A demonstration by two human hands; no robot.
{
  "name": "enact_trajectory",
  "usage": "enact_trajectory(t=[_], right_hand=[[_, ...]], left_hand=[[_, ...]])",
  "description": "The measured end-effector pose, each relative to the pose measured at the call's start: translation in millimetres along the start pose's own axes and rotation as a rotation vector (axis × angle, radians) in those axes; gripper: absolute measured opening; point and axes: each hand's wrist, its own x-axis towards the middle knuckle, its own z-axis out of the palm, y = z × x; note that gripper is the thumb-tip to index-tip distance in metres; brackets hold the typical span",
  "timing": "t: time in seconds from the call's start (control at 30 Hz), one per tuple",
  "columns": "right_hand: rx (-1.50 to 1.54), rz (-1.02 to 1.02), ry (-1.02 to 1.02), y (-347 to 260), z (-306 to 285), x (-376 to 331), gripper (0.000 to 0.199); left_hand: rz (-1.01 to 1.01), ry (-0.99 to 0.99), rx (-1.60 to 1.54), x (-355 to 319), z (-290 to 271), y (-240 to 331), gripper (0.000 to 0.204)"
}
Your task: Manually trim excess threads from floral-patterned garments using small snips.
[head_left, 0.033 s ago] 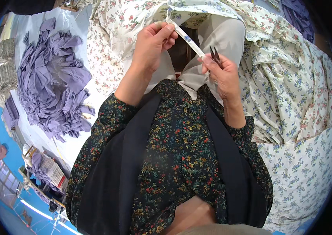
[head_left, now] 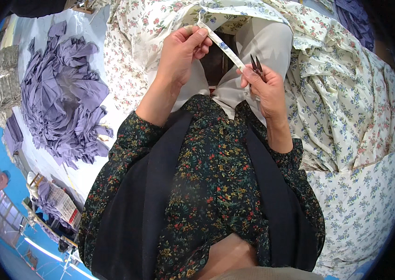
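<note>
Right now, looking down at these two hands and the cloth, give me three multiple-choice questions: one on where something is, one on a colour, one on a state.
1. Where does the heap of purple fabric lie?
A. To the person's left
B. To the person's right
C. On the person's lap

2. What colour is the ground of the flowered strip?
A. Black
B. Cream white
C. Bright red

3. How is the strip held?
A. Lying loose on the floor
B. Rolled into a ball
C. Stretched between both hands

Answers:
1 A, the heap lies at the picture's left, beyond the left hand.
2 B, the strip is pale with small blue flowers, like the flowered cloth around it.
3 C, the left hand pinches its upper end and the right hand, which also holds small snips, grips the lower end.
</note>
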Motion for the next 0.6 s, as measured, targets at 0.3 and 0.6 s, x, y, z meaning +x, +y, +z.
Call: enact_trajectory(t=[0.3,0.6], right_hand=[[-0.063,-0.028,-0.006,-3.3,-2.6,0.3,0.016],[-0.082,-0.015,0.020,-4.5,-9.3,-0.3,0.017]], left_hand=[[-0.037,-0.084,0.266,-17.0,15.8,-10.2,0.023],[-0.085,-0.085,0.310,-21.3,20.2,-8.9,0.022]])
